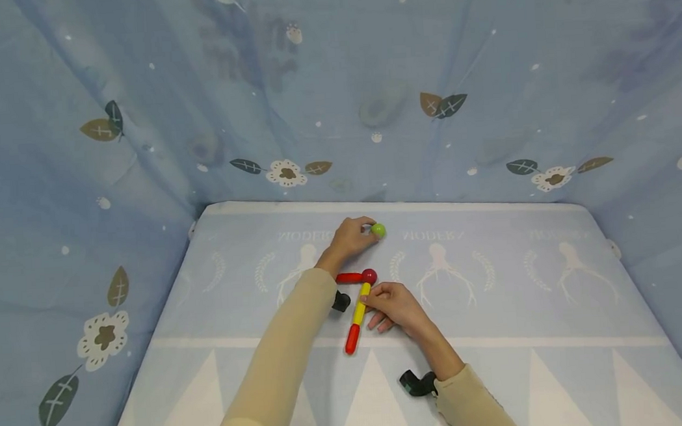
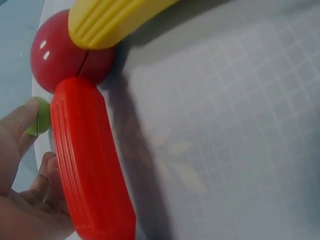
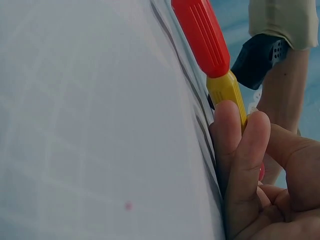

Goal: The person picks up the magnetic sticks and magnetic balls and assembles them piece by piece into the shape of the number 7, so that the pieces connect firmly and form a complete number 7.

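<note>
A small green ball (image 1: 379,230) is pinched between the thumb and fingers of my left hand (image 1: 351,238), near the table's far side. My right hand (image 1: 398,307) pinches a yellow toy rod (image 1: 359,313), which has a red rod (image 1: 352,339) on its near end. At the far end of the yellow rod is a dark red ball (image 1: 369,276). A second red rod (image 2: 92,160) also meets that ball and points left in the head view, partly hidden by my left forearm. In the right wrist view, fingers cover much of the yellow rod (image 3: 225,90).
The table (image 1: 500,320) has a pale printed cover. A blue patterned curtain (image 1: 334,96) surrounds its back and sides. Black wrist-worn devices sit at my left wrist (image 1: 340,301) and right wrist (image 1: 417,383).
</note>
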A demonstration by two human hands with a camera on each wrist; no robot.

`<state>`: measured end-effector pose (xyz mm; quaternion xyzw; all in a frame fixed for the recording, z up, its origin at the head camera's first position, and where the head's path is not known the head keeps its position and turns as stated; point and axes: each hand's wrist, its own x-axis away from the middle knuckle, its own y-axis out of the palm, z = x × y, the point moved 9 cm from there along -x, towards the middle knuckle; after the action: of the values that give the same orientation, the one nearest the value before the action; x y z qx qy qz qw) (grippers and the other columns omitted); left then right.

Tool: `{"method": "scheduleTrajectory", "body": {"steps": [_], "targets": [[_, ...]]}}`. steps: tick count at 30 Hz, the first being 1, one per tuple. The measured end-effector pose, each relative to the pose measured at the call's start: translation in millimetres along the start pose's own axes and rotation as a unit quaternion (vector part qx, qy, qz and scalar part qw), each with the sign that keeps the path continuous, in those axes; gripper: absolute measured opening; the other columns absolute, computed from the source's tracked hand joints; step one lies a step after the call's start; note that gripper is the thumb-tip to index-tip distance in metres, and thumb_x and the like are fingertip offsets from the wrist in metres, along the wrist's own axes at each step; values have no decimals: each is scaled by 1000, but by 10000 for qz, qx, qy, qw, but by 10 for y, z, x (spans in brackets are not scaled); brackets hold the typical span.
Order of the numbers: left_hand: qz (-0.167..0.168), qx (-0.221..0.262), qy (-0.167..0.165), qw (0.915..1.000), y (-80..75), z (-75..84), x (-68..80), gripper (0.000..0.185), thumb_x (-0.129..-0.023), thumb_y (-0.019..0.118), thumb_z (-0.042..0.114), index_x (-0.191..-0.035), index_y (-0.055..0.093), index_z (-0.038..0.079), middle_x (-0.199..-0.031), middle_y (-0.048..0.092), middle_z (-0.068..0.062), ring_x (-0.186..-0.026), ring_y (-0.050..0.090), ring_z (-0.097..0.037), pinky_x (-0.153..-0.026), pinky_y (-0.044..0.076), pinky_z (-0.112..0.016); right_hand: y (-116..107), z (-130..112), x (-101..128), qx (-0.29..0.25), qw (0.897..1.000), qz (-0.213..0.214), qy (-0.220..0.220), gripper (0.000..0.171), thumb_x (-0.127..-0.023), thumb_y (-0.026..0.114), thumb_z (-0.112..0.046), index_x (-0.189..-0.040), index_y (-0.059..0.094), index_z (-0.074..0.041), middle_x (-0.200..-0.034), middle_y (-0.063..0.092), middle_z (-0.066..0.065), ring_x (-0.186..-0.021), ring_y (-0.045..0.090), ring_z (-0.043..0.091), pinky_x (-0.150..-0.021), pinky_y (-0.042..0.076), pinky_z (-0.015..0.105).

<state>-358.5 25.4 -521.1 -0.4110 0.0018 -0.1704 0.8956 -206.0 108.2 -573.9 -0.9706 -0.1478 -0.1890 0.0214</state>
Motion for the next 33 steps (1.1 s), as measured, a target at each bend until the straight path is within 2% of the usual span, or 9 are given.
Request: {"method": "scheduleTrajectory", "body": {"steps": [9,13,16,22,26,30,33], "targets": [[94,-61,-9,9999,-25,17,58,40,-96,69,32,-132,65,16,-117,60,-9,-103,53,-22,-89,47,-38,20,-34,30,103,9999,63,44,32,-94,73,-23,-103,62,5,-82,71,16,-55,69,23,-47,54,31],[174,-20,192,9997,-84,67,137,39,-96,70,33,-131,65,16,-117,60,-11,-104,56,-22,-88,48,-38,2,-16,22,142,9998,116,45,32,-93,74,-25,-102,62,4,-83,71,16,-56,69,24,-47,54,30],[346,70,417,9985,-183,124,254,38,-95,71,32,-129,67,16,-116,61,-12,-104,57,-23,-85,49,-38,-3,-2,16,174,9998,124,42,33,-93,74,-26,-101,63,4,-83,72,16,-57,70,25,-48,54,30],[640,469,709,9943,-437,167,640,39,-93,74,34,-127,68,16,-113,62,-16,-92,62,-24,-78,52,-36,6,-6,29,208,9997,86,22,33,-93,74,-27,-101,63,3,-84,71,15,-59,70,27,-48,55,32],[680,638,655,9935,-571,132,953,43,-92,74,38,-129,67,18,-115,62,-13,-94,61,-22,-78,52,-37,12,-33,47,205,9998,86,16,35,-93,74,-28,-101,64,4,-85,71,15,-59,70,28,-48,55,32],[720,788,701,9918,-624,78,1285,43,-90,76,38,-127,69,17,-114,63,-11,-93,62,-21,-74,53,-35,17,-32,45,190,9998,75,7,35,-92,75,-28,-102,63,4,-86,71,16,-58,70,27,-48,54,32],[770,960,784,9893,-602,10,1544,42,-88,78,39,-123,71,17,-113,63,-11,-93,62,-23,-73,52,-36,25,-20,35,137,9999,59,20,35,-92,75,-27,-102,63,4,-85,71,16,-57,70,26,-48,54,32]]}}
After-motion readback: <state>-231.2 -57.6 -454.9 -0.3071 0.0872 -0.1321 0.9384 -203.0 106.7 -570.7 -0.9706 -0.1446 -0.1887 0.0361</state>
